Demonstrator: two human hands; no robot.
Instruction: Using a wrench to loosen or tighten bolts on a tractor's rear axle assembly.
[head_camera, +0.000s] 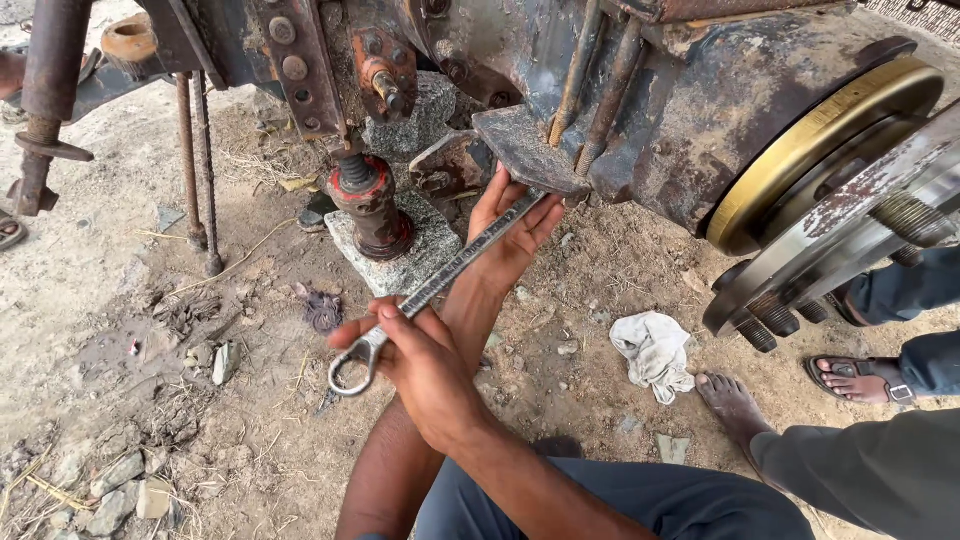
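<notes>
Rusty axle plate (530, 150) overhead: my right hand (425, 365) grips the ring spanner (440, 285), left hand (510, 235) spread steadying it; nut not yet loosened, I judge.

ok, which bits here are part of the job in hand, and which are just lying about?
In hand:
- long wrench, gripped near its ring end by the right hand
- left hand under the plate below the rusty axle housing
- red jack on a stone block

Lying about:
- white rag
- loose stones
</notes>
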